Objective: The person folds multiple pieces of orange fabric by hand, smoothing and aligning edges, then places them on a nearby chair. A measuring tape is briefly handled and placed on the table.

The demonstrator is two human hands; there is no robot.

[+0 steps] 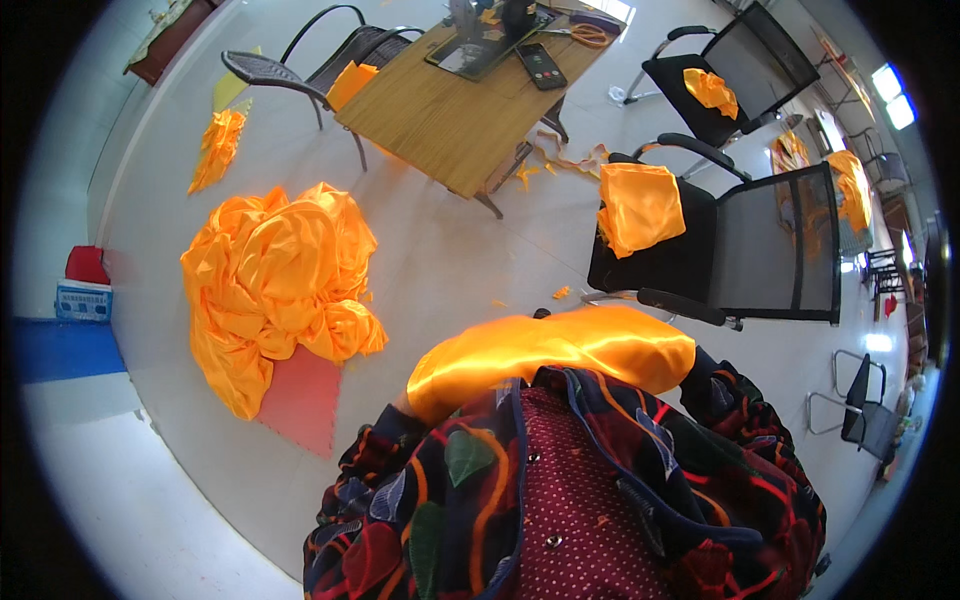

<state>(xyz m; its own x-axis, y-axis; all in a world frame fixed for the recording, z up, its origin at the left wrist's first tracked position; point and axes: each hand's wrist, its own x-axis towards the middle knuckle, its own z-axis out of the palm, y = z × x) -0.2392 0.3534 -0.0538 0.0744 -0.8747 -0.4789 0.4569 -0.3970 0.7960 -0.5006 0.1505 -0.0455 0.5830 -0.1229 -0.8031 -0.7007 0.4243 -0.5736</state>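
Note:
A shiny orange-yellow cloth [550, 350] stretches across the front of my body at waist height, its far edge bulging outward. My left hand [403, 404] is at the cloth's left end, with only a sliver of skin showing past the sleeve cuff. The cloth hides its fingers. At the right end my sleeve [715, 385] reaches the cloth, and the right hand is hidden behind it. Both arms carry the cloth between them, but how the fingers grip cannot be seen. A big crumpled heap of the same fabric [280, 270] lies on the floor to the left.
A folded orange cloth [640, 205] rests on a black office chair [715, 250] at right; another cloth [710, 90] is on the chair behind. Ahead stands a wooden table [450, 110] with a phone [541, 66]. Beneath the heap is a pink mat [305, 400]. Fabric scraps [560, 160] litter the floor.

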